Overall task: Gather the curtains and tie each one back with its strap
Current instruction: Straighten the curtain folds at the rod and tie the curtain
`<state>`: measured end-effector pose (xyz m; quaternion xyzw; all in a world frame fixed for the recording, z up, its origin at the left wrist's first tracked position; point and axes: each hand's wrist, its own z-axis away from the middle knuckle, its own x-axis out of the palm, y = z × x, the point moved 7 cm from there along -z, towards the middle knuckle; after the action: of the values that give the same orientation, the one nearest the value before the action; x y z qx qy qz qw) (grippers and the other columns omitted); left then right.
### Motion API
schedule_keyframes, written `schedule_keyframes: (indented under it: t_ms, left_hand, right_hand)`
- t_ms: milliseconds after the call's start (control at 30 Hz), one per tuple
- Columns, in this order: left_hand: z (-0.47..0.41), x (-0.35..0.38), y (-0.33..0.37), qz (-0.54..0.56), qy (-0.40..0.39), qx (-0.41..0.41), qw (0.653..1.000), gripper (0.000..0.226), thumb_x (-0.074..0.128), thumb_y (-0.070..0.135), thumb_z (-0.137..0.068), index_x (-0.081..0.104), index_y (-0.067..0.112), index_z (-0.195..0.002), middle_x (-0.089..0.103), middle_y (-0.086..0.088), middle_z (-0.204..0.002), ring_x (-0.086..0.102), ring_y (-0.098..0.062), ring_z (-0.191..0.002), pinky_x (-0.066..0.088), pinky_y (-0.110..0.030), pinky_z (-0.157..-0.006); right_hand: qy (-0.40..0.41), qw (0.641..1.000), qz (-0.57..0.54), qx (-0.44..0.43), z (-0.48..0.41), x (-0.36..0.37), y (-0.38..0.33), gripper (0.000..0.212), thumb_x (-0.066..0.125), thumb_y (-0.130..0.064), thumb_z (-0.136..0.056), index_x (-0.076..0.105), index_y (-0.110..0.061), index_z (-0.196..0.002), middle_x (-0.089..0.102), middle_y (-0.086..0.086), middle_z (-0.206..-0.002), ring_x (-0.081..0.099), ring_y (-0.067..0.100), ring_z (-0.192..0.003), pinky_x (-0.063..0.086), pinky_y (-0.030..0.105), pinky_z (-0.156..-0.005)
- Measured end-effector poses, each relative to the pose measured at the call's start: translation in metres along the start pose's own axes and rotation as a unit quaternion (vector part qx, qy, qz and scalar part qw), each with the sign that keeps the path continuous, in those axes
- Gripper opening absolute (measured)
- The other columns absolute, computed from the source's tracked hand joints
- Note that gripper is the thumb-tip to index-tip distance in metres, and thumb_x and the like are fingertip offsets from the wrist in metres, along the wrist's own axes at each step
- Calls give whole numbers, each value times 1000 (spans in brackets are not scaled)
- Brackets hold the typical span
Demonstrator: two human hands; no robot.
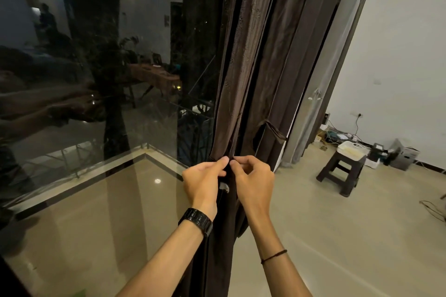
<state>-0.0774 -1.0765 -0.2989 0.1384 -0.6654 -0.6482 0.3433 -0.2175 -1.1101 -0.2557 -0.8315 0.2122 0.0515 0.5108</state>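
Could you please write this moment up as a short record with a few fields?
setting: room beside a dark glass window
curtain: brown curtain gathered into a bunch
strap: band around the bunch at hand height
left hand: left hand pinching the strap, watch on wrist
right hand: right hand pinching beside it
second curtain: grey curtain behind
nearby: dark stool on the floor

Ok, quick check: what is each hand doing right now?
Left hand: fingers pinched shut on the strap around the curtain.
Right hand: pinched shut on the same strap.
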Motion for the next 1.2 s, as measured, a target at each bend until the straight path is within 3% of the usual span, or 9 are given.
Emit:
schedule_keyframes:
  t_ms: [100, 267, 433, 633, 767, 833, 1000, 1100, 1200]
  left_hand:
    - [3, -3, 2, -23, 28, 34, 999, 13, 89, 23, -79, 80, 14, -74, 75, 1, -63, 69, -2, -57, 47, -10, -49]
    - [8, -6, -4, -8, 41, 46, 998, 14, 90, 9, -76, 77, 12, -72, 74, -6, -64, 76, -19, -65, 64, -31, -66]
    - [15, -3, -14, -25, 28, 64, 997, 25, 88, 6, -77, 64, 12, -81, 72, -11, -77, 74, -23, -69, 64, -39, -62]
    - [25, 5, -2, -222, -8, 193, 956, 30, 72, 15, -91, 62, 20, -64, 60, 0, -51, 54, -11, -49, 40, -24, -48]
    - [32, 7, 7, -274, -8, 287, 918, 13, 73, 14, -91, 74, 25, -84, 64, 7, -55, 62, -8, -53, 51, -35, -48]
    - [34, 8, 6, -267, -11, 300, 916, 15, 75, 14, -92, 78, 24, -103, 69, 10, -63, 65, -3, -57, 55, -27, -54]
    - [23, 10, -11, -72, -7, 78, 994, 9, 76, 6, -91, 81, 13, -92, 77, 1, -68, 76, -14, -69, 63, -30, -69]
    - [30, 22, -13, 162, -53, -90, 981, 6, 73, 5, -93, 76, 0, -94, 79, -17, -85, 79, -27, -82, 62, -25, -64]
    - [33, 24, -10, 182, -77, -106, 975, 14, 79, 3, -88, 75, -4, -100, 79, -19, -89, 79, -28, -84, 62, -25, -65]
  right_hand:
    - [-4, 1000, -9, 29, -2, -2, 9, 5, 75, -23, -91, 77, -19, -94, 69, -10, -71, 65, -1, -71, 49, 10, -64]
    - [2, 999, 26, 44, 3, -4, 9, 2, 72, -19, -92, 73, -19, -90, 68, -12, -73, 64, -2, -68, 47, 7, -61]
    - [2, 997, 71, 18, 5, -1, 4, 6, 68, -17, -94, 70, -21, -90, 65, -14, -75, 62, -2, -70, 46, 8, -61]
    - [2, 985, 170, -37, 7, -3, -5, 16, 65, -22, -93, 76, -25, -104, 75, -7, -95, 69, 15, -90, 58, 36, -74]
    - [12, 977, 192, -88, 11, -9, -12, 18, 65, -20, -93, 78, -24, -104, 76, -6, -97, 69, 17, -91, 57, 35, -73]
    - [19, 980, 176, -87, 11, -14, -13, 16, 66, -22, -93, 78, -23, -104, 76, -8, -95, 70, 11, -88, 59, 30, -75]
    - [46, 994, 83, -55, 14, -31, -8, 12, 74, -20, -90, 80, -20, -99, 76, -12, -86, 69, 1, -79, 57, 21, -78]
    - [23, 993, 80, -79, 24, -29, -7, 11, 75, -19, -89, 81, -22, -98, 76, -13, -86, 63, -3, -77, 51, 11, -74]
    - [-4, 986, 109, -128, 32, -25, -7, 13, 76, -18, -89, 81, -23, -101, 74, -13, -84, 54, -1, -75, 38, 8, -68]
